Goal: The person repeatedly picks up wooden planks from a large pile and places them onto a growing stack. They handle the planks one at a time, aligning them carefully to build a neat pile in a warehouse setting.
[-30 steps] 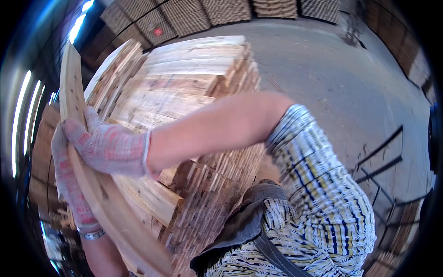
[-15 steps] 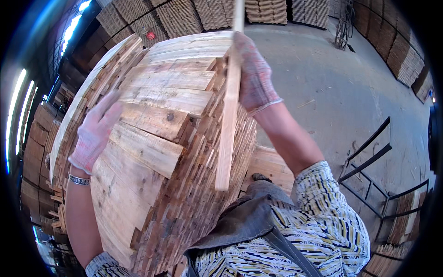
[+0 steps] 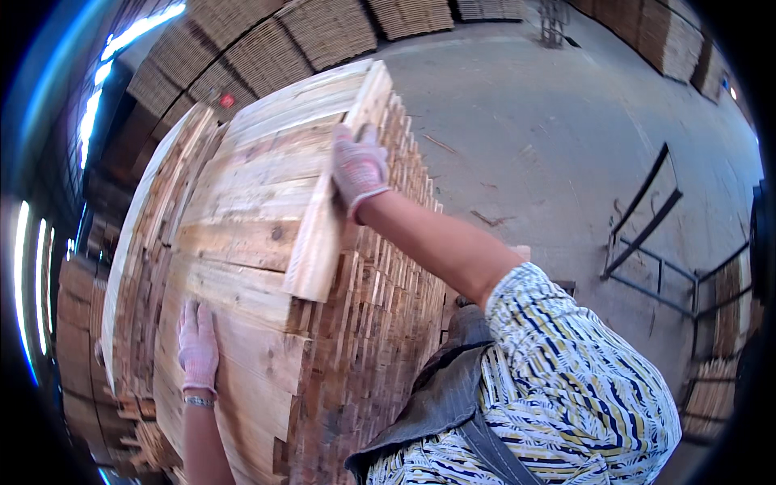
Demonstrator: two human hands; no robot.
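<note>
Laid the wooden board [image 3: 327, 206] flat on the wood stack [image 3: 267, 267], right hand [image 3: 358, 168] fingers curled on it, left hand [image 3: 197, 346] open against the stack's side.

I see my left hand [image 3: 198, 346] in a thin knitted glove, pale pink-white, with a darker band at the cuff and a beaded bracelet just below it; my right hand [image 3: 358, 168] wears the same kind of glove, its cuff edged in red; both forearms are bare; my short-sleeved shirt [image 3: 582, 388] is white with navy and yellow leaf-like stripes; a grey apron [image 3: 440, 404] with a strap crosses my chest.
</note>
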